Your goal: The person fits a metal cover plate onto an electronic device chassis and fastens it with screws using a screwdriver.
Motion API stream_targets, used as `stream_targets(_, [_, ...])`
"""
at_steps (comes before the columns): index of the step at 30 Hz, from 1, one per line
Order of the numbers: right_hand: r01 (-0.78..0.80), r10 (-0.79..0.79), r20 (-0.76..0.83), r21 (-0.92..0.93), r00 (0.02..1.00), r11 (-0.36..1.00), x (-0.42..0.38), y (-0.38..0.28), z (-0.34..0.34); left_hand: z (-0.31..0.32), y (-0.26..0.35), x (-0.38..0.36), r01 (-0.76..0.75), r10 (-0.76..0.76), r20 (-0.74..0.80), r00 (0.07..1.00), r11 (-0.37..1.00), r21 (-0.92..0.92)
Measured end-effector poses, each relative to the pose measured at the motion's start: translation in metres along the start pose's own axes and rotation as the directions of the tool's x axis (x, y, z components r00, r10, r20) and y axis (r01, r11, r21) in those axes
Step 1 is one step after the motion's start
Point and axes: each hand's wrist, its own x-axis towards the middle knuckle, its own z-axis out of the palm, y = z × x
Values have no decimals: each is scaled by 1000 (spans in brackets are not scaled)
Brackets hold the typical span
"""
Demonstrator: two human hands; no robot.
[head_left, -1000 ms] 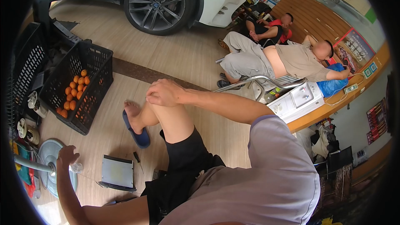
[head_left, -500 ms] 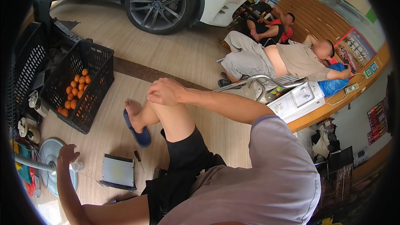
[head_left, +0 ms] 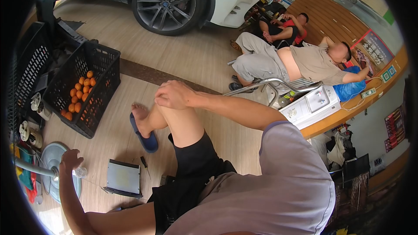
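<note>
My right hand rests on my bent knee, its fingers curled over the kneecap. Lower left, my left hand hangs in the air with loosely bent, parted fingers and nothing in them. Beneath and beside it are a round grey stand base and a small clear plastic item. On the floor between my legs lies a flat silver metal box with a dark edge. A screwdriver lies close to the box. My foot wears a blue slipper.
A black crate holding several orange fruits stands at left. Behind it is a white car. Two people recline on seats at right, near a metal armrest and a white appliance.
My hands keep their places; the view shifts very slightly. The nearer reclining person's outstretched hand has moved up a little.
</note>
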Motion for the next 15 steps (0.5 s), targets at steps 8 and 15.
stream_targets(8, [-3, 3, -18, -21, 1000, 1000, -2, -4, -2, 3, -4, 1, -29, 29, -18, 999, 1000, 4])
stream_targets(15, [-7, 7, -14, -9, 1000, 1000, -2, -3, -1, -2, 2, -2, -15, 15, -3, 1000, 1000, 22])
